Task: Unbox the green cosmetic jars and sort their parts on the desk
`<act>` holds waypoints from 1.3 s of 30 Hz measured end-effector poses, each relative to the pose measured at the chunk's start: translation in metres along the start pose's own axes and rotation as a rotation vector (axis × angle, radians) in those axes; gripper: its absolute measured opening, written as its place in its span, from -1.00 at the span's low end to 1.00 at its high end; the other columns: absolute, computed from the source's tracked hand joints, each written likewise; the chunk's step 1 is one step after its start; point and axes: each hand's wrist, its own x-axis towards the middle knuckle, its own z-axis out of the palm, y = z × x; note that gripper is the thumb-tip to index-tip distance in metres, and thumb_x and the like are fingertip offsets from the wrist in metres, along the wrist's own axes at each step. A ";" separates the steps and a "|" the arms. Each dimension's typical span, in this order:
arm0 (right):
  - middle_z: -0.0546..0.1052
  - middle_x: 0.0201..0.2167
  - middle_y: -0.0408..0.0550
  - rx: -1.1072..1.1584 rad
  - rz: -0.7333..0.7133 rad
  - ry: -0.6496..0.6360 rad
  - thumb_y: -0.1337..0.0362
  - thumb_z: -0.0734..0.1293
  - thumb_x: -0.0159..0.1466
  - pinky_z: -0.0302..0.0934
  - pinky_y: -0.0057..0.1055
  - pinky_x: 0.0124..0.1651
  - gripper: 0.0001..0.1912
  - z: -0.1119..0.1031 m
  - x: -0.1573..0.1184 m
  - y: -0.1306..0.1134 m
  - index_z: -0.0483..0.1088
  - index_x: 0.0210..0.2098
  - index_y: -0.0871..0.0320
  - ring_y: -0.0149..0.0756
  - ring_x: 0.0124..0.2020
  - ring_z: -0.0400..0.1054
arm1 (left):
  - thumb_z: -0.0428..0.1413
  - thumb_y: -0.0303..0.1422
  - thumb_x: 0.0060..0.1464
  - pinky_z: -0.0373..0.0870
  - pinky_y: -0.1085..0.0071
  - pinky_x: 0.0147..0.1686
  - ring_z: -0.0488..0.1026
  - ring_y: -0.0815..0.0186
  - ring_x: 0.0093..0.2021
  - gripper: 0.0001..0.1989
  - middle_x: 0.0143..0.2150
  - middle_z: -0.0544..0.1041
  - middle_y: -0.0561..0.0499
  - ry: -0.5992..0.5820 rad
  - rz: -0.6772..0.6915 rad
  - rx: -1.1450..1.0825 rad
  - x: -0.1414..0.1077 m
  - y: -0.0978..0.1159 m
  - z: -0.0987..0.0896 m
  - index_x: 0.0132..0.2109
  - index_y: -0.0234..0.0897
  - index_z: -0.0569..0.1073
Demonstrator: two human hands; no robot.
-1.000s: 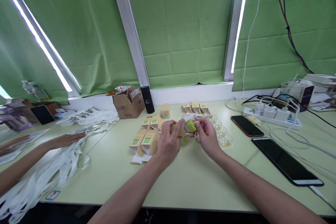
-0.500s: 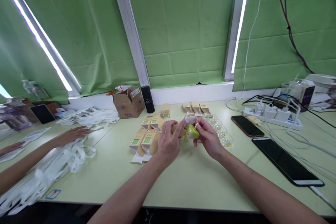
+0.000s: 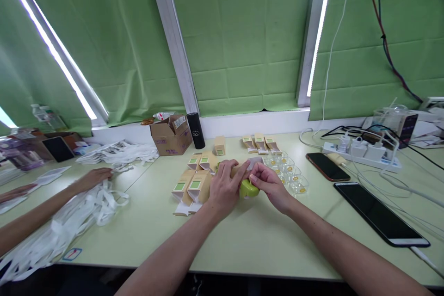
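In the head view my left hand (image 3: 225, 186) is closed around a small brown cardboard box (image 3: 236, 171), mostly hidden by the fingers, whose pale flap (image 3: 255, 161) stands out on the right. Just below the box is a shiny, rounded green object (image 3: 249, 189) of a kind I cannot make out. My right hand (image 3: 272, 187) is closed, thumb and fingertips pinched at the green object's upper right. Left of my hands sit several like boxes (image 3: 200, 184) with green labels and open flaps. Clear plastic cups (image 3: 299, 185) with yellow spots lie beyond my right hand.
Three more small boxes (image 3: 260, 144) stand farther back. Two phones (image 3: 381, 212) and a power strip (image 3: 364, 153) with cables occupy the right. A carton (image 3: 171, 136) and black cylinder (image 3: 195, 131) stand behind. At left, another person's hand (image 3: 93, 179) rests on white straps (image 3: 86, 210).
The green object has moved slightly down and left, with my right fingers now over its upper edge. The other person's hand has shifted slightly left.
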 end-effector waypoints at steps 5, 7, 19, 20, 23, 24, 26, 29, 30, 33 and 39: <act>0.53 -0.39 -0.12 -0.064 -0.046 0.145 -0.17 0.47 0.23 0.30 -0.33 -0.30 -0.54 0.001 0.002 -0.008 0.29 -0.36 0.05 -0.27 -0.38 0.36 | 0.03 -0.61 0.19 0.51 0.22 -0.09 0.37 0.06 0.10 -0.34 0.08 0.40 -0.20 0.008 -0.053 0.039 0.001 -0.002 0.000 0.39 -0.10 0.32; 0.57 -0.31 -0.08 -0.106 -0.098 0.192 -0.13 0.45 0.27 0.33 -0.31 -0.28 -0.59 -0.002 0.003 -0.011 0.32 -0.33 0.05 -0.25 -0.35 0.40 | 0.03 -0.63 0.17 0.52 0.23 -0.10 0.36 0.06 0.10 -0.31 0.08 0.40 -0.20 0.006 -0.081 0.056 0.002 -0.004 0.000 0.40 -0.09 0.31; 0.44 -0.49 -0.14 -1.040 -0.192 -0.134 0.41 0.25 0.30 0.06 -0.34 -0.36 -0.83 -0.006 -0.013 -0.038 0.27 -0.39 0.04 -0.25 -0.45 0.27 | 0.06 -0.67 0.07 0.46 0.11 0.01 0.32 0.03 0.11 -0.23 0.08 0.38 -0.20 0.048 -0.253 0.086 0.004 -0.025 -0.001 0.40 -0.12 0.31; 0.43 -0.48 -0.13 -1.079 -0.172 -0.170 0.45 0.25 0.28 0.04 -0.35 -0.36 -0.82 -0.004 -0.016 -0.037 0.26 -0.39 0.04 -0.25 -0.45 0.27 | 0.05 -0.66 0.07 0.46 0.11 0.01 0.32 0.03 0.11 -0.23 0.08 0.38 -0.20 0.046 -0.252 0.087 0.004 -0.025 -0.001 0.41 -0.13 0.30; 0.45 -0.44 -0.09 -1.183 -0.134 -0.240 0.50 0.23 0.24 0.00 -0.34 -0.36 -0.81 0.000 -0.026 -0.029 0.23 -0.36 0.05 -0.24 -0.43 0.27 | 0.05 -0.66 0.08 0.48 0.18 -0.07 0.32 0.03 0.12 -0.24 0.09 0.38 -0.21 0.049 -0.247 0.091 0.004 -0.021 -0.001 0.41 -0.12 0.30; 0.45 -0.44 -0.08 -1.212 -0.122 -0.252 0.51 0.22 0.24 0.00 -0.34 -0.36 -0.80 0.000 -0.029 -0.026 0.23 -0.36 0.06 -0.23 -0.43 0.27 | 0.05 -0.66 0.08 0.49 0.20 -0.10 0.33 0.03 0.12 -0.23 0.09 0.38 -0.21 0.057 -0.244 0.090 0.004 -0.020 0.000 0.41 -0.11 0.30; 0.45 -0.43 -0.06 -1.252 -0.098 -0.268 0.52 0.21 0.24 -0.01 -0.34 -0.36 -0.80 -0.001 -0.035 -0.021 0.23 -0.35 0.06 -0.23 -0.43 0.27 | 0.05 -0.66 0.08 0.49 0.24 -0.14 0.34 0.03 0.11 -0.22 0.08 0.39 -0.20 0.074 -0.237 0.083 0.005 -0.018 0.000 0.42 -0.09 0.29; 0.45 -0.41 -0.04 -1.244 -0.079 -0.272 0.53 0.21 0.23 0.02 -0.33 -0.36 -0.79 -0.001 -0.042 -0.018 0.26 -0.34 0.08 -0.23 -0.41 0.28 | 0.05 -0.67 0.07 0.49 0.22 -0.11 0.35 0.04 0.11 -0.21 0.07 0.40 -0.19 0.086 -0.224 0.071 0.005 -0.017 0.000 0.42 -0.08 0.29; 0.46 -0.40 -0.04 -1.220 -0.077 -0.267 0.54 0.22 0.23 0.04 -0.33 -0.35 -0.80 -0.002 -0.043 -0.019 0.27 -0.34 0.08 -0.23 -0.40 0.29 | 0.05 -0.67 0.07 0.49 0.21 -0.09 0.35 0.04 0.11 -0.21 0.08 0.40 -0.19 0.084 -0.223 0.070 0.005 -0.017 0.000 0.42 -0.09 0.29; 0.49 -0.34 -0.03 -1.098 -0.081 -0.242 0.50 0.23 0.26 0.13 -0.31 -0.29 -0.82 -0.003 -0.042 -0.030 0.31 -0.34 0.08 -0.22 -0.34 0.33 | 0.06 -0.67 0.07 0.49 0.20 -0.08 0.35 0.04 0.12 -0.23 0.08 0.39 -0.20 0.072 -0.231 0.056 0.004 -0.017 0.001 0.41 -0.10 0.30; 0.52 -0.36 -0.11 -0.670 -0.043 -0.072 0.19 0.29 0.40 0.23 -0.32 -0.28 -0.85 -0.016 -0.017 -0.042 0.38 -0.31 0.04 -0.23 -0.34 0.36 | 0.14 -0.58 0.14 0.46 0.10 0.04 0.34 0.04 0.13 -0.26 0.10 0.38 -0.18 0.101 -0.299 -0.050 0.005 -0.016 0.003 0.43 -0.10 0.25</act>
